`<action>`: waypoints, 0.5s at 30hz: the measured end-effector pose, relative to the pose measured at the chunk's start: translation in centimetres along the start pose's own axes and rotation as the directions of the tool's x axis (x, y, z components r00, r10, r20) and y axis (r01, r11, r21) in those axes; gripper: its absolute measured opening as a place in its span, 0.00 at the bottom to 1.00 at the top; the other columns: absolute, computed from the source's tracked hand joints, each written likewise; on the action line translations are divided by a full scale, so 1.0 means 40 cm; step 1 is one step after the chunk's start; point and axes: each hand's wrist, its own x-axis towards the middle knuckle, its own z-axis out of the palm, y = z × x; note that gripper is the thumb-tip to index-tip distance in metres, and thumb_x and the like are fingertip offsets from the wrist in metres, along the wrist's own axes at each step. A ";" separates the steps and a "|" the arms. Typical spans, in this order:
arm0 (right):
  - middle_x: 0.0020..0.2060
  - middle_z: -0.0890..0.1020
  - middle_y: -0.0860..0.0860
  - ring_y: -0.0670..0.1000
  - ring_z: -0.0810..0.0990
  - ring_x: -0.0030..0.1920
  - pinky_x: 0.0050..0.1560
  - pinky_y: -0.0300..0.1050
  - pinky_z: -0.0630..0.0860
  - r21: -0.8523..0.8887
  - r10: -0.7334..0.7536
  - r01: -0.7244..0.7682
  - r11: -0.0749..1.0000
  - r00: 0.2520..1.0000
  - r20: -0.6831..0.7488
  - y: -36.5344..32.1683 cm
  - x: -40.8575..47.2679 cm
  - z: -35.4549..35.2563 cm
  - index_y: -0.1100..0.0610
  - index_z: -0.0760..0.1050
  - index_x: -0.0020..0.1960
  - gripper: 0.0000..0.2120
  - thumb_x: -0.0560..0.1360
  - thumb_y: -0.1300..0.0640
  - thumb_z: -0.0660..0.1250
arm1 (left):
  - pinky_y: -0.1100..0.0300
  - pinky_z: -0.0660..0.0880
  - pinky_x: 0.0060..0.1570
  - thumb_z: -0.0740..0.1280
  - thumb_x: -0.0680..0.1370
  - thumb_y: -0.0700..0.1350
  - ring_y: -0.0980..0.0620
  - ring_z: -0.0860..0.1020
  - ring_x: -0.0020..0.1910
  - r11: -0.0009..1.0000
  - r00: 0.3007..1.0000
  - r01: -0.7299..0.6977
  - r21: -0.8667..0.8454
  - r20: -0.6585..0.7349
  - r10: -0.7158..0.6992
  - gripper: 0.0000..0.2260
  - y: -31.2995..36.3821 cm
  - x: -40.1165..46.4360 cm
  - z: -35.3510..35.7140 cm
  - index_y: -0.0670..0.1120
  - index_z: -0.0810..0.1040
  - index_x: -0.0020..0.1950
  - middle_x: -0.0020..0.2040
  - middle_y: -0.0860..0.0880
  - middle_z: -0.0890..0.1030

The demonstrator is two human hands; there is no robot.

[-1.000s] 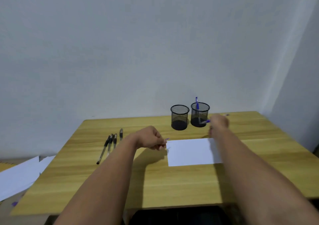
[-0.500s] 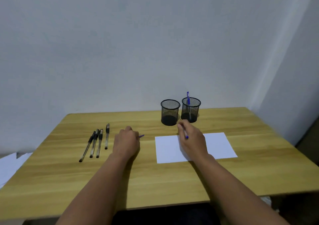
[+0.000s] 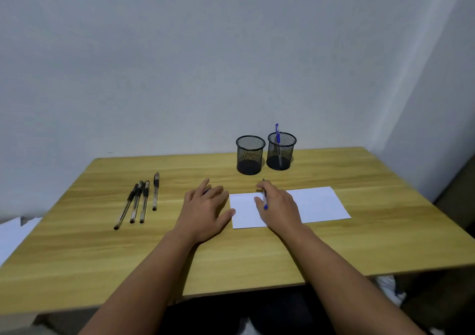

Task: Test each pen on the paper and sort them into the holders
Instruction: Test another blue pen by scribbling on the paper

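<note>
My right hand [image 3: 280,207] grips a blue pen [image 3: 264,199] over the left part of the white paper [image 3: 317,203], with the pen's tip pointing away from me. My left hand [image 3: 205,212] lies flat on the table, fingers apart, thumb touching the paper's left edge. A small blue bit peeks out under its fingers. Two black mesh holders stand behind the paper. The left holder [image 3: 250,154] looks empty, while the right holder [image 3: 281,152] contains one blue pen [image 3: 277,132]. Several black pens [image 3: 140,201] lie side by side at the left.
The wooden table [image 3: 257,257] stands against a grey wall, its front edge close to me. Loose white sheets [image 3: 11,233] lie lower down beyond the table's left edge. Dark floor shows past the right edge.
My right hand came back from beside the holders to the paper, still holding the blue pen. My left hand opened from a pinch and flattened on the table by the paper's left edge.
</note>
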 end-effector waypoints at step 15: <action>0.41 0.87 0.52 0.50 0.83 0.39 0.43 0.49 0.83 0.802 0.224 -0.122 0.584 0.975 -0.014 -0.066 0.103 -0.033 0.60 0.85 0.56 0.13 0.86 0.51 0.68 | 0.46 0.55 0.76 0.53 0.76 0.71 0.48 0.56 0.81 0.997 0.999 0.028 -0.077 0.027 -0.026 0.32 -0.010 0.005 0.018 0.59 0.69 0.77 0.79 0.54 0.66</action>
